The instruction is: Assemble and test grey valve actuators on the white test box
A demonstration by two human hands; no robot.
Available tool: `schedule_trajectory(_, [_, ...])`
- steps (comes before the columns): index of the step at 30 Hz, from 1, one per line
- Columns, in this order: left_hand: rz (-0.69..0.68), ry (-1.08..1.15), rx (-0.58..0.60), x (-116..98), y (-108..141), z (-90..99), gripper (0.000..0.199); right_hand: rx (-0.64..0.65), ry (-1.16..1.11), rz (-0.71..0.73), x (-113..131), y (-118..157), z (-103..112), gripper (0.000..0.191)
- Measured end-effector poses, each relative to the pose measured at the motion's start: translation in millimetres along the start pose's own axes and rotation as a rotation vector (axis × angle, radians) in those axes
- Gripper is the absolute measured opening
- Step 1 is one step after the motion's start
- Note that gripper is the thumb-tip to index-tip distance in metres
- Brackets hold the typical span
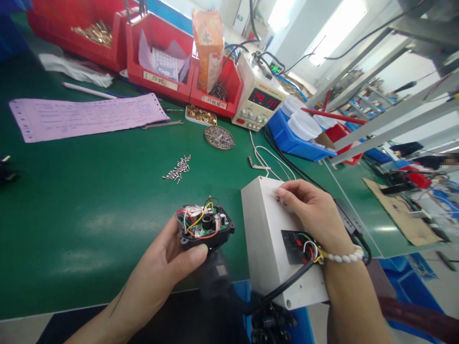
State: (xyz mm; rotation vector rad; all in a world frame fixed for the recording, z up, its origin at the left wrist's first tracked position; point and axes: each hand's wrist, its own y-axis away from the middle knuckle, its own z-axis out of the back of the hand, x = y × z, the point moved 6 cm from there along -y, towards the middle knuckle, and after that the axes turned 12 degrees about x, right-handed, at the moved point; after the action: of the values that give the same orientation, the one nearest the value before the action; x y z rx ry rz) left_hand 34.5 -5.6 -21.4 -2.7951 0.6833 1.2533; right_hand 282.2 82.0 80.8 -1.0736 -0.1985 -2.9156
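Hold the open black housing (223, 237) by its walls, clear of the coloured wires (201, 219)

At the bottom of the frame, shows a dark, blurred neck (215, 274) below the housing and a thick black cable (287, 286) running right toward a pale grey box (260, 234). Expect a stiff, springy tug from that cable, perhaps more bothersome than the weight of the housing.

Just above, at lower centre of the frame, holds the housing in the left hand (174, 258), pressing the thumb to the near wall and wrapping the fingers round the side toward the left edge. Exposes, face up, a green circuit board (199, 233) and a round black component (207, 221). Judge as light and rigid in the shell, likely smooth and a little slippery; treat the board as fragile and the wires as soft and easily snagged. Take hold low on the outer walls, or round the neck.

At right of centre, rests the right hand (315, 215) over the box, bringing thumb and forefinger together at a small dark piece (278, 198). Cannot tell pinching from mere touching.

Farther up, at centre, includes loose screws (178, 170), then a round dish (219, 149); toward the top, a power supply (263, 102) and, upper left, red bins (120, 50).
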Motion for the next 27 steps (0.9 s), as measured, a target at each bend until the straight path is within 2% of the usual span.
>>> schedule_trajectory(3, [0.014, -0.009, 0.021, 3.1, 2.3, 0.9, 0.057, 0.002, -0.009, 0.005, 0.3, -0.1, -1.2, 0.035])
schedule_trajectory(9, [0.064, 0.023, -0.045, -2.2, 6.3, -1.4, 0.061, 0.014, -0.010, 0.018, 0.0, 0.0, -1.2, 0.033])
schedule_trajectory(20, [0.028, 0.002, 0.040, 5.1, 5.5, 4.6, 0.060, 0.007, -0.018, 0.035, 0.3, 0.0, -0.6, 0.033])
schedule_trajectory(23, [0.038, -0.001, 0.028, 3.3, 5.5, 2.3, 0.061, 0.008, -0.013, 0.028, 0.2, -0.3, -0.6, 0.032])
schedule_trajectory(27, [0.060, 0.040, -0.053, -1.8, 7.2, 0.3, 0.063, 0.014, -0.031, 0.024, -0.7, -0.2, -1.4, 0.032])
